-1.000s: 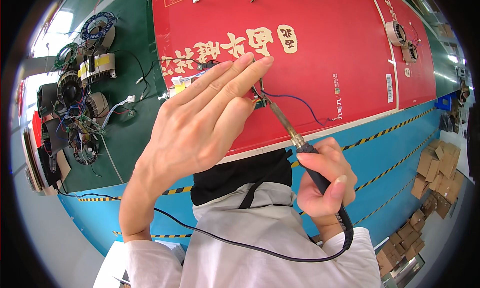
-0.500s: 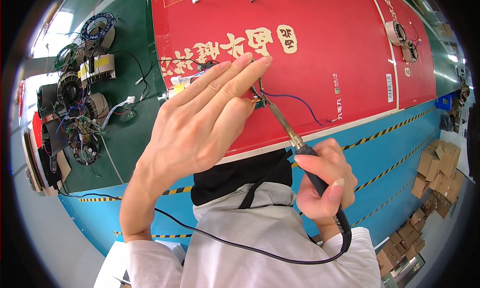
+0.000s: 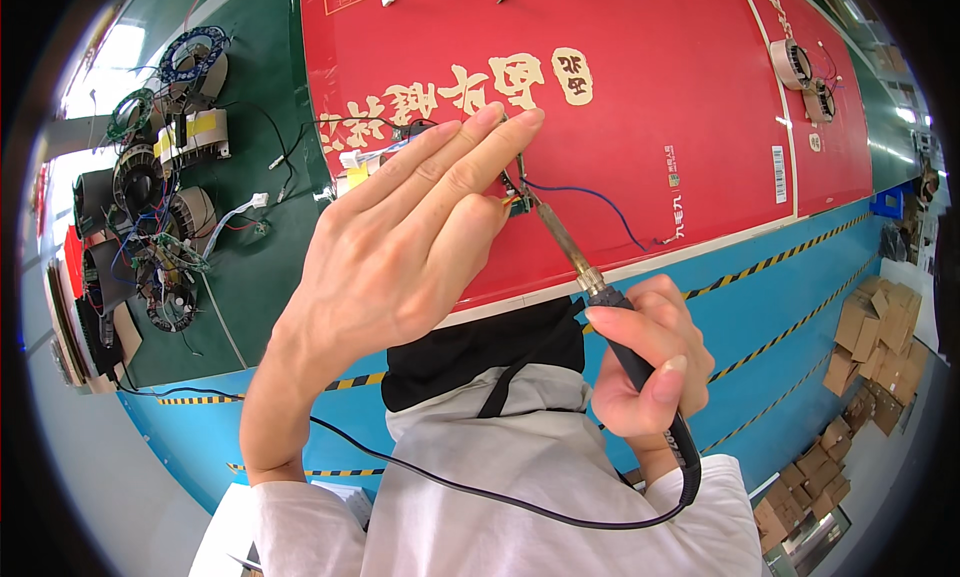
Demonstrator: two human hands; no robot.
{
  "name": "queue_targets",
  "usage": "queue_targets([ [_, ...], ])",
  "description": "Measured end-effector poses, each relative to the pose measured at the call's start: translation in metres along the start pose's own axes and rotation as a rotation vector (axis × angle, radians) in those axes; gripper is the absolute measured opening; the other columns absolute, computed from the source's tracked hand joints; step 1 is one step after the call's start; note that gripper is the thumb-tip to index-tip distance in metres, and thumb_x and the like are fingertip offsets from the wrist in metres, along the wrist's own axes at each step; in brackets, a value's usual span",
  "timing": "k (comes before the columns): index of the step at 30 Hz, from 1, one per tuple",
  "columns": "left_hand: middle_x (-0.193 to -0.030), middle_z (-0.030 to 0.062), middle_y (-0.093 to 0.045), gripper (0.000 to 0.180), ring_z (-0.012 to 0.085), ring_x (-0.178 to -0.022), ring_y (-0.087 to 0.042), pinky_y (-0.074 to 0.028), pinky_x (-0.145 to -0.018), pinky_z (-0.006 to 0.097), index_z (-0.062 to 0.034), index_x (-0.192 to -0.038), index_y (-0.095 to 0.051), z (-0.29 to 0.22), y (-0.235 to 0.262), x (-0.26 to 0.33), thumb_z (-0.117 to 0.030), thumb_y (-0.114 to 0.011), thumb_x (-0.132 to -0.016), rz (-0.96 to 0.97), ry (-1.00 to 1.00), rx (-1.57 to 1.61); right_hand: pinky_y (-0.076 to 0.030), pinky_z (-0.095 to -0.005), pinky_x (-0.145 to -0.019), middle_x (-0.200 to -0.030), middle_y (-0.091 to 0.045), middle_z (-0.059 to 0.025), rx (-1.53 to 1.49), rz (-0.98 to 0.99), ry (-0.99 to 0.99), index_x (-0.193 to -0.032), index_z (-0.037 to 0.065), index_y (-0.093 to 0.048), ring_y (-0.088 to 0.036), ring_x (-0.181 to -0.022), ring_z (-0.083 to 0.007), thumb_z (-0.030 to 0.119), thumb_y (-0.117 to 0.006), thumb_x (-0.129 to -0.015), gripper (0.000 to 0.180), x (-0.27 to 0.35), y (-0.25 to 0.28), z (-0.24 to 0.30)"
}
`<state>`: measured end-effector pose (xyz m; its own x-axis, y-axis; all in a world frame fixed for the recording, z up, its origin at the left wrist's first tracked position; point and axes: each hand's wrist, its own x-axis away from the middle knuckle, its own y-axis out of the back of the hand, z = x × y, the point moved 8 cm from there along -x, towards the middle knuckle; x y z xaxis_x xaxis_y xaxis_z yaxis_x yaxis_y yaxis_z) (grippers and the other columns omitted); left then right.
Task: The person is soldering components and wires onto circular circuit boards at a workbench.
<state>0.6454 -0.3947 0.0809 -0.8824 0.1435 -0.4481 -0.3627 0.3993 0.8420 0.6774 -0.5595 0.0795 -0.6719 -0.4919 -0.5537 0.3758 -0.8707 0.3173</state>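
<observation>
From where I stand, the left end of the green table [image 3: 255, 277] holds a heap of wired motor-like parts, among them a pale housing with yellow tape [image 3: 192, 137], lying just as it did a second ago. Next comes the person's left hand [image 3: 380, 247], its fingers straight and side by side, angled across the work in the same pose as half a second before. I cannot tell whether its hidden fingertips grip anything (the palm faces down, away from me).

Just right of its knuckles, on the red sheet [image 3: 650, 87], a small green board [image 3: 520, 207] peeks out, with a blue wire [image 3: 590, 193] trailing rightward. The tip end of a soldering iron [image 3: 563, 239] stays beside that board; I can't make out whether they touch. The right hand [image 3: 665, 337] keeps its fingers curled and its thumb pressed round the black handle, the thumb a touch lower than a second ago. The black cable [image 3: 450, 485] loops back leftward below.

Farther right, two pale round parts [image 3: 790, 65] rest on the sheet's far section, unmoved. Beyond the table, cardboard cartons [image 3: 878, 327] are piled by the floor's edge, their contents too small to tell.
</observation>
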Motion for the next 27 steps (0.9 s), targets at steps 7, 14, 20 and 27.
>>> queue_targets([
  [7,-0.124,0.0189,-0.065,0.025,0.0342,-0.112,-0.066,-0.056,-0.094,0.042,-0.0037,-0.08,-0.051,0.0003,-0.0002,-0.0001,0.004,-0.074,-0.072,-0.014,0.004,0.001,-0.033,-0.0308,-0.049,-0.059,-0.041,-0.001,0.005,0.026,0.004,-0.096,-0.001,-0.074,-0.038,-0.053,-0.0182,0.014,-0.042,-0.09,0.036,0.0013,0.0013,0.0001],
  [14,-0.125,0.0194,-0.065,0.026,0.0344,-0.112,-0.065,-0.055,-0.094,0.042,-0.0034,-0.081,-0.051,0.0001,0.0004,-0.0003,0.004,-0.074,-0.072,-0.006,0.007,0.0,-0.033,-0.0304,-0.05,-0.059,-0.041,-0.0008,0.01,0.014,0.024,-0.096,-0.001,-0.074,-0.039,-0.053,-0.0178,0.015,-0.041,-0.09,0.036,-0.0005,-0.0007,0.0003],
  [20,-0.125,0.0201,-0.065,0.026,0.0349,-0.111,-0.066,-0.055,-0.094,0.043,-0.0034,-0.081,-0.05,0.0009,0.0002,-0.0001,0.005,-0.073,-0.072,-0.005,0.009,0.015,-0.034,-0.0305,-0.05,-0.059,-0.042,-0.0005,0.028,0.044,0.019,-0.096,0.0,-0.074,-0.039,-0.053,-0.0176,0.014,-0.041,-0.091,0.037,0.0007,-0.0007,0.0005],
  [27,-0.124,0.021,-0.065,0.026,0.0354,-0.11,-0.066,-0.056,-0.093,0.043,-0.0031,-0.081,-0.049,0.0009,0.0003,-0.0004,0.006,-0.072,-0.072,-0.023,0.007,0.024,-0.035,-0.0306,-0.05,-0.059,-0.04,0.0003,0.03,0.048,0.018,-0.097,0.001,-0.074,-0.039,-0.053,-0.0175,0.014,-0.041,-0.091,0.037,0.0007,-0.0012,0.0007],
])
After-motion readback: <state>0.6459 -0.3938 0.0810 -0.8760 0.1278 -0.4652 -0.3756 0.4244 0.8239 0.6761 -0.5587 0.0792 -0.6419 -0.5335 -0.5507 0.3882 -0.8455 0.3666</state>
